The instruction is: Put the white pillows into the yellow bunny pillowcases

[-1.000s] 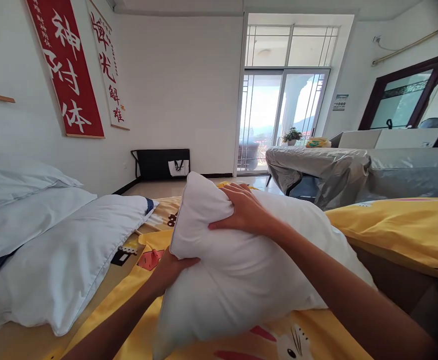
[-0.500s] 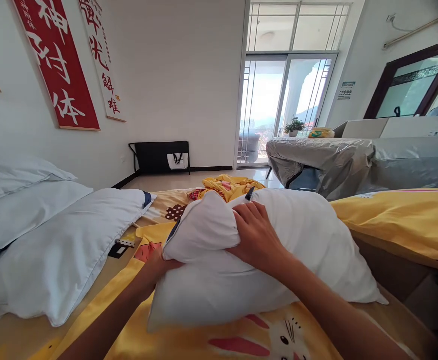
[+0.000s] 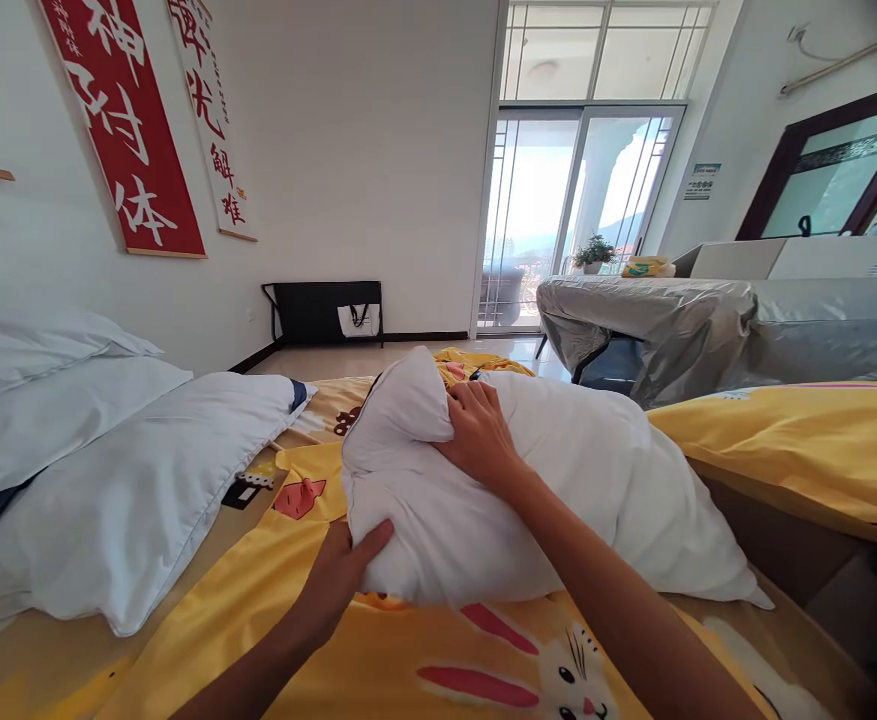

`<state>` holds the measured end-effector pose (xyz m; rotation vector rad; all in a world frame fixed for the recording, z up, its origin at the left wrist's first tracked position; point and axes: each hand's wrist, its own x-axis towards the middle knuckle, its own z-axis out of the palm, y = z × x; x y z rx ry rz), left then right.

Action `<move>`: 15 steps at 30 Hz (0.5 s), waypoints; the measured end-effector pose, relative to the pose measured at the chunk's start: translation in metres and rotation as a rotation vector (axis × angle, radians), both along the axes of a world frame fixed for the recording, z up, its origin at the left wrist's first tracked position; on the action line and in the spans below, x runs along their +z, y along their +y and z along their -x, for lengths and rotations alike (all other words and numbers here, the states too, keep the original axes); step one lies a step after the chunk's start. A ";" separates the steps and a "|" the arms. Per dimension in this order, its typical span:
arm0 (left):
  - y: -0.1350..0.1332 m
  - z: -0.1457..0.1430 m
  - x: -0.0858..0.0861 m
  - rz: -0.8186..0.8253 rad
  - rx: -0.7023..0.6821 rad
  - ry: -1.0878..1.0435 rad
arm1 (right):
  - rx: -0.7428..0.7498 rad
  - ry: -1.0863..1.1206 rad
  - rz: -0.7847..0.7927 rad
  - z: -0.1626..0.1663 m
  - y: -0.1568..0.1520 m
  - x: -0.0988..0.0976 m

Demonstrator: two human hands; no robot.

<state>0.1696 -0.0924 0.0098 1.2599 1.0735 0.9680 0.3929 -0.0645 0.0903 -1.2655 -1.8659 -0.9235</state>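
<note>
A white pillow [image 3: 588,480] lies across the bed before me, its left end bunched and folded upward. My left hand [image 3: 340,570] grips the lower left edge, with the thumb on top and the other fingers hidden beneath. On the raised fold, my right hand [image 3: 479,430] is closed round the fabric, its fingers curled over the far side. Under the pillow spreads a yellow cloth [image 3: 378,660] printed with a rabbit, probably bedding.
Several white pillows [image 3: 145,480] are stacked at the left. A yellow pillow [image 3: 798,430] lies at the right. More yellow fabric [image 3: 494,360] is heaped behind. Beyond stand a plastic-covered table [image 3: 648,300], a folded black frame [image 3: 303,312] and a glass door [image 3: 535,200].
My left hand has shifted right and down along the pillow's edge. The folded left end has risen, and my right hand has moved slightly left and up with it.
</note>
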 end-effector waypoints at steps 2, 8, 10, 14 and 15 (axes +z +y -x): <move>0.005 -0.013 0.010 0.067 0.003 -0.159 | -0.008 0.019 -0.042 0.005 -0.008 -0.012; 0.020 -0.024 0.021 0.130 -0.022 -0.387 | -0.007 0.040 0.004 0.027 -0.056 -0.052; 0.022 -0.025 0.023 0.151 -0.021 -0.436 | -0.041 0.021 0.044 0.035 -0.066 -0.068; 0.020 -0.028 0.032 0.184 -0.049 -0.453 | -0.133 0.024 0.114 0.051 -0.070 -0.097; 0.017 -0.029 0.034 0.188 -0.061 -0.439 | -0.157 0.038 0.123 0.053 -0.068 -0.101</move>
